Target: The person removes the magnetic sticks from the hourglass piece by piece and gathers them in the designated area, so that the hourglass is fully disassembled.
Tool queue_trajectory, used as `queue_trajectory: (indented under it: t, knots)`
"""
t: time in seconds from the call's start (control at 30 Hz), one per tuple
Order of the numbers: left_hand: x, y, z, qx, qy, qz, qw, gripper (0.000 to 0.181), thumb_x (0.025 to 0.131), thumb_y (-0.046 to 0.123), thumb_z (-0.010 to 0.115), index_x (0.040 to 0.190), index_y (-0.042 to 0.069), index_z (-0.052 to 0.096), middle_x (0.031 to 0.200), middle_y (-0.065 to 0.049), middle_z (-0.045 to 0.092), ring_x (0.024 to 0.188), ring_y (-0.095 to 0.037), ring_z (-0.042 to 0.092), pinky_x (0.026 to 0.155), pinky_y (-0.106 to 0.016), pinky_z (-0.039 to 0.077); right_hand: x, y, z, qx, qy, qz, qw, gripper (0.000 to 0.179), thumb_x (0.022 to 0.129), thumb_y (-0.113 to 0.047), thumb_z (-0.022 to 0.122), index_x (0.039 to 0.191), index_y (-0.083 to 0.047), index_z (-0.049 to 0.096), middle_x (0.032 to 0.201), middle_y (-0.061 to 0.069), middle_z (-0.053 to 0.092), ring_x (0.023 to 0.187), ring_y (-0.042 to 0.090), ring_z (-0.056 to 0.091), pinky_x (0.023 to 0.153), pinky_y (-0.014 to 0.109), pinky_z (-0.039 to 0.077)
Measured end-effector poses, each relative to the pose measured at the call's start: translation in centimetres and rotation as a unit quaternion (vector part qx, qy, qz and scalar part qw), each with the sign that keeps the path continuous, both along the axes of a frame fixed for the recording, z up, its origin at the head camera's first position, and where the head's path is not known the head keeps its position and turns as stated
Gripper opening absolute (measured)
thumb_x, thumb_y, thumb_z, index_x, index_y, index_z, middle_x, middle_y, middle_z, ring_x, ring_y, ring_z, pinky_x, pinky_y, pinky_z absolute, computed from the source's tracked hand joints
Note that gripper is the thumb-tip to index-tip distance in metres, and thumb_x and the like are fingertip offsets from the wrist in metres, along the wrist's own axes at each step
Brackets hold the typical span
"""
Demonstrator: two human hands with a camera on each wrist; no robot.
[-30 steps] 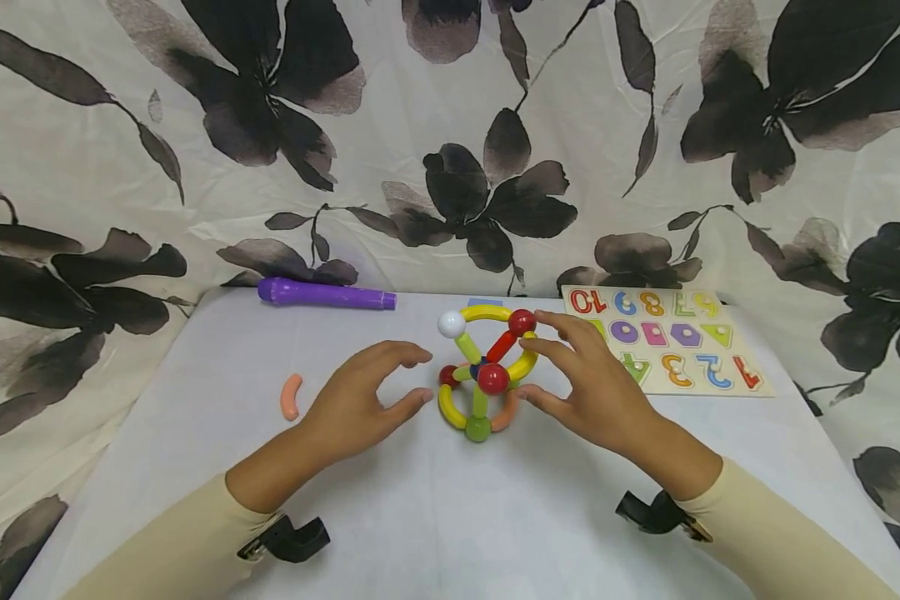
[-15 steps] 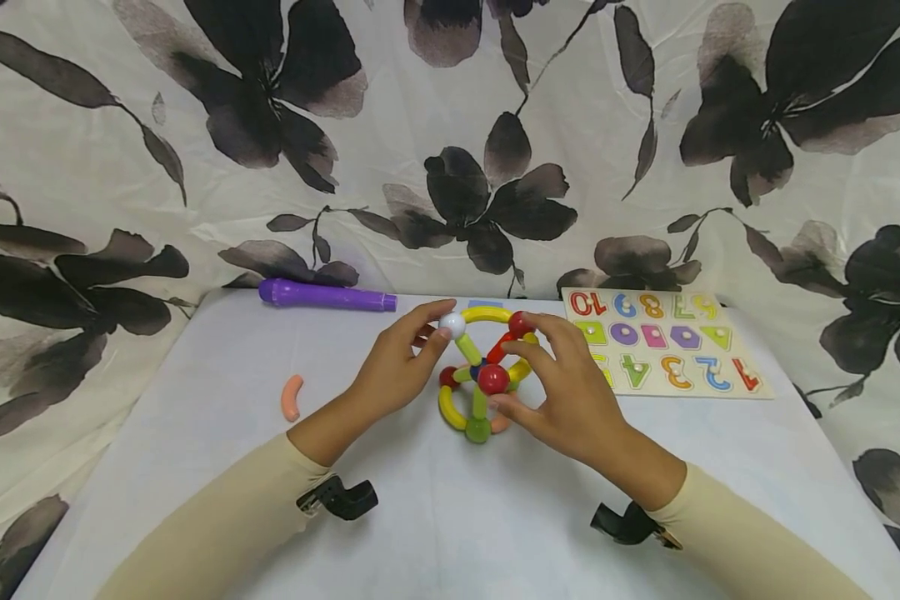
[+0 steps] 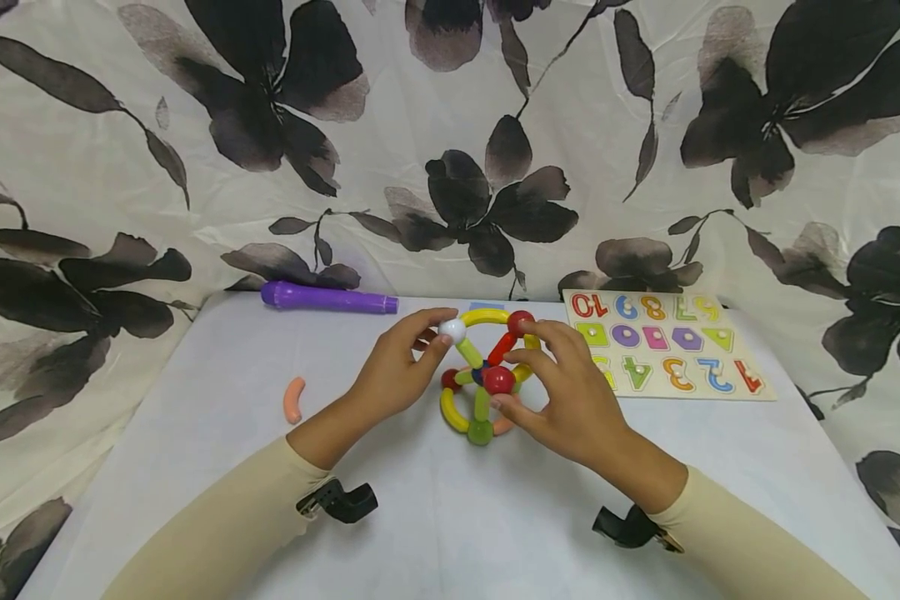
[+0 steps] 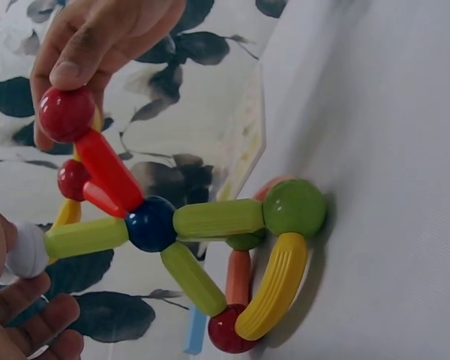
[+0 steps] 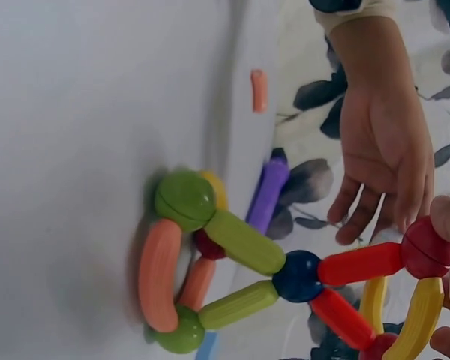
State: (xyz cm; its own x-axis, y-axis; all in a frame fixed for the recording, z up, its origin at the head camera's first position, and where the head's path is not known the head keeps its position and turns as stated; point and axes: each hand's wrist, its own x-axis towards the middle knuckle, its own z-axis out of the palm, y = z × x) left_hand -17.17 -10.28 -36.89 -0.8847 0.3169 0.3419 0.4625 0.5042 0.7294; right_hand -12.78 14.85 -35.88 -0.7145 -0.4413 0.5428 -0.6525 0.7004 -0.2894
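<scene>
A toy frame of magnetic balls and rods stands on the table, its blue centre ball (image 4: 151, 224) joining green and red rods. My left hand (image 3: 397, 367) pinches the white ball (image 3: 452, 331) at its upper left between thumb and fingers. On the other side, my right hand (image 3: 573, 387) holds the upper red balls, with its thumb at the front red ball (image 3: 498, 380) and a finger at the rear red ball (image 3: 521, 322). Below, a green ball (image 4: 295, 207), a curved yellow rod (image 4: 274, 286) and a curved salmon rod (image 5: 159, 275) form the base ring.
A loose salmon curved rod (image 3: 293, 400) lies to the left. Behind it is a purple microphone-shaped toy (image 3: 330, 297). A number and shape puzzle board (image 3: 667, 342) lies at the back right. Flowered cloth (image 3: 457, 125) hangs behind the table.
My left hand has come in from the left and taken hold of the white ball. My right hand has shifted left and closer around the red balls. The frame stays almost in place.
</scene>
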Motion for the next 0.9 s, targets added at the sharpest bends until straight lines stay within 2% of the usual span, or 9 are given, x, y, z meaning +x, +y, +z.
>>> queue_trajectory:
  t: [0.33, 0.57, 0.9]
  knots:
    - [0.7, -0.5, -0.1, -0.008, 0.01, -0.006, 0.9999, 0.039, 0.102, 0.016, 0.065, 0.141, 0.009, 0.059, 0.132, -0.005, 0.064, 0.108, -0.019, 0.063, 0.094, -0.043, 0.054, 0.0, 1.0, -0.3, -0.005, 0.0, -0.012, 0.9999, 0.048, 0.079, -0.036, 0.09, 0.114, -0.01, 0.071, 0.142, 0.013, 0.052, 0.133, 0.032, 0.044, 0.091, 0.05, 0.054]
    - [1.5, -0.8, 0.1, -0.024, 0.009, -0.007, 0.9996, 0.039, 0.102, 0.017, 0.066, 0.139, 0.008, 0.06, 0.129, -0.005, 0.064, 0.107, -0.018, 0.062, 0.095, -0.047, 0.053, 0.0, 1.9, -0.5, -0.007, -0.007, -0.025, 0.9996, 0.046, 0.079, -0.033, 0.088, 0.115, -0.01, 0.071, 0.142, 0.012, 0.052, 0.136, 0.031, 0.042, 0.097, 0.052, 0.052]
    - [2.8, -1.0, 0.2, -0.044, 0.015, -0.006, 0.9989, 0.039, 0.1, 0.016, 0.069, 0.138, 0.011, 0.061, 0.128, -0.002, 0.065, 0.107, -0.016, 0.062, 0.093, -0.041, 0.052, -0.1, 2.8, -0.7, -0.016, -0.015, -0.045, 0.9987, 0.042, 0.08, -0.026, 0.088, 0.115, -0.01, 0.07, 0.14, 0.012, 0.054, 0.135, 0.033, 0.043, 0.099, 0.057, 0.05]
